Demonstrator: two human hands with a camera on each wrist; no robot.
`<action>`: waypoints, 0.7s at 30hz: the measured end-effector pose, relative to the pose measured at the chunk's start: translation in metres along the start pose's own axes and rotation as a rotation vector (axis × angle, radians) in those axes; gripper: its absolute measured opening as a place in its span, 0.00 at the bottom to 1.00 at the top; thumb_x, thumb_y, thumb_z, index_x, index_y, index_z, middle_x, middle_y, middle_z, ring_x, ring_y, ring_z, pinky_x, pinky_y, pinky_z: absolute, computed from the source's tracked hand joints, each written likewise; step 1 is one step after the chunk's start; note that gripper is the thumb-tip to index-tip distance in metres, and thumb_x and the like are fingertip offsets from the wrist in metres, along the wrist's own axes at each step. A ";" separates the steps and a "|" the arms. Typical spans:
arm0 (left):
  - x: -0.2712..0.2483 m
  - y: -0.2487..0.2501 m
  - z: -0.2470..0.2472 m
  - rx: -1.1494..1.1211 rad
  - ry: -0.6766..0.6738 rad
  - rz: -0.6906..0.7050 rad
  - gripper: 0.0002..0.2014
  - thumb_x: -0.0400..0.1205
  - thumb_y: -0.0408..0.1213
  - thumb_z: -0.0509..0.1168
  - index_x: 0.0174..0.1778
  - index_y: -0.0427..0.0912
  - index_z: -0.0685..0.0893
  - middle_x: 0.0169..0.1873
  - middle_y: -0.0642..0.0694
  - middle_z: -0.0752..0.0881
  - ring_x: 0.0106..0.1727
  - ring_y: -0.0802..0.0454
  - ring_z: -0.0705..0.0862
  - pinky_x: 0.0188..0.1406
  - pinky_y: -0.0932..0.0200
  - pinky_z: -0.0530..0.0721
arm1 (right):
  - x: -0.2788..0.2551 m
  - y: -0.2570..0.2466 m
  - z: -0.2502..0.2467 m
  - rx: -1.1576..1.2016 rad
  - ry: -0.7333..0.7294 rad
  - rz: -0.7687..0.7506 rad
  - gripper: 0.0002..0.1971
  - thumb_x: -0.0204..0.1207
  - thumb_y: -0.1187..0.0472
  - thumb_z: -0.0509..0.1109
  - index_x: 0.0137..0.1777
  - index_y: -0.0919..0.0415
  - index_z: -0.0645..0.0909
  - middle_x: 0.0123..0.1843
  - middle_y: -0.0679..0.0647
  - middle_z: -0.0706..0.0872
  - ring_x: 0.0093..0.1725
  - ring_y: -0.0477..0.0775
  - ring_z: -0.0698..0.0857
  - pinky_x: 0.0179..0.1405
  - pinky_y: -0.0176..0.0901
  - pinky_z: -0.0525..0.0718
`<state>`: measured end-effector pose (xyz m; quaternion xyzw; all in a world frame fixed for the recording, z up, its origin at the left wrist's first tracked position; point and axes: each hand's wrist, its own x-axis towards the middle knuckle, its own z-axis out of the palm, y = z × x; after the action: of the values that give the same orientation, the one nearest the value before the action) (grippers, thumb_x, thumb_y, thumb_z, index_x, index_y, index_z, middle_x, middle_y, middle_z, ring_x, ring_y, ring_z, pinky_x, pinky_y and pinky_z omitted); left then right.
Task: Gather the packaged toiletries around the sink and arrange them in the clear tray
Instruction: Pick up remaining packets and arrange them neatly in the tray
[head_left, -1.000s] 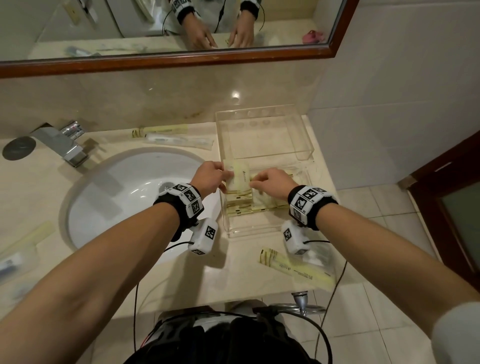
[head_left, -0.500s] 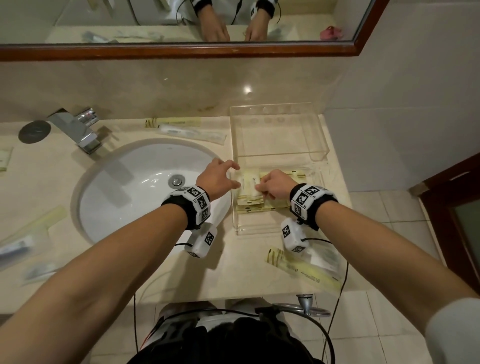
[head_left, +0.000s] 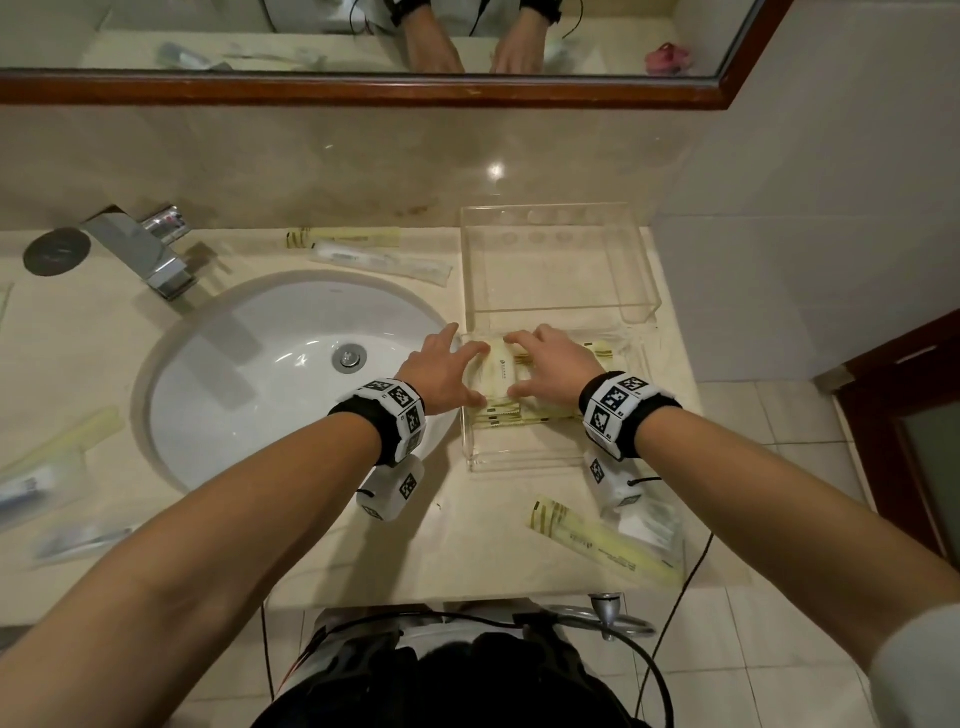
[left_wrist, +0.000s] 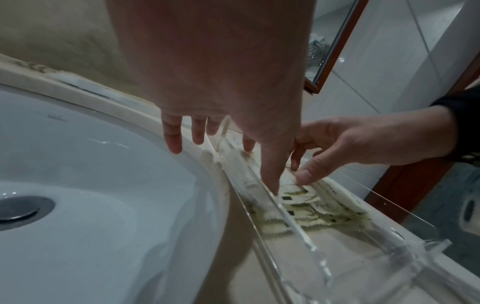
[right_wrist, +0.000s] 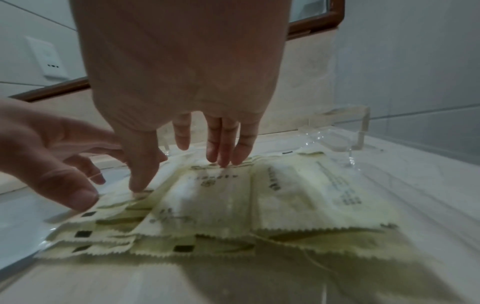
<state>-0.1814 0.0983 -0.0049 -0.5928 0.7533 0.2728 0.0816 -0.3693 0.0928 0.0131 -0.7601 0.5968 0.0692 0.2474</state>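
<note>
A clear tray (head_left: 644, 291) with two compartments stands right of the sink. Several pale yellow toiletry packets (head_left: 498, 371) lie stacked flat in its near compartment. My left hand (head_left: 467, 371) reaches over the tray's left wall, fingers spread, with its thumb on the stack's near corner (left_wrist: 306, 207). My right hand (head_left: 519, 364) spans the stack, straight fingertips (right_wrist: 221, 162) on its far edge and thumb on the near left. Neither hand grips a packet. In the right wrist view the packets (right_wrist: 207, 201) overlap one another.
A long yellow packet (head_left: 597, 545) and a clear one (head_left: 649, 525) lie by the counter's front edge. Two more packets (head_left: 384, 262) lie behind the sink (head_left: 260, 374), others at far left (head_left: 52, 457). The faucet (head_left: 145, 254) stands back left. The tray's far compartment holds nothing.
The packet both hands held over the tray now lies flat on the stack. Both hands have let go and spread their fingers over the packets.
</note>
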 end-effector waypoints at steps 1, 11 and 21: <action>0.000 0.000 0.000 0.030 -0.007 0.006 0.39 0.75 0.56 0.72 0.80 0.59 0.61 0.85 0.41 0.46 0.83 0.39 0.53 0.76 0.39 0.63 | -0.001 0.002 0.001 -0.028 -0.014 -0.015 0.39 0.71 0.44 0.76 0.80 0.46 0.63 0.68 0.54 0.72 0.66 0.54 0.75 0.56 0.47 0.78; 0.002 -0.002 -0.010 0.391 0.033 -0.006 0.41 0.75 0.70 0.61 0.82 0.61 0.57 0.82 0.38 0.60 0.79 0.39 0.64 0.75 0.41 0.56 | 0.005 0.003 0.009 -0.136 -0.004 -0.038 0.38 0.73 0.38 0.70 0.81 0.43 0.62 0.67 0.55 0.70 0.67 0.55 0.71 0.62 0.51 0.78; -0.004 0.007 -0.013 0.265 0.023 -0.033 0.42 0.75 0.68 0.62 0.82 0.59 0.57 0.84 0.38 0.54 0.82 0.39 0.57 0.77 0.39 0.56 | -0.002 0.006 0.006 -0.068 0.002 -0.028 0.39 0.73 0.40 0.71 0.82 0.45 0.60 0.73 0.57 0.69 0.72 0.57 0.68 0.68 0.53 0.74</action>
<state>-0.1843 0.0966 0.0102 -0.5923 0.7738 0.1626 0.1549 -0.3745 0.0966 0.0069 -0.7764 0.5838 0.0849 0.2218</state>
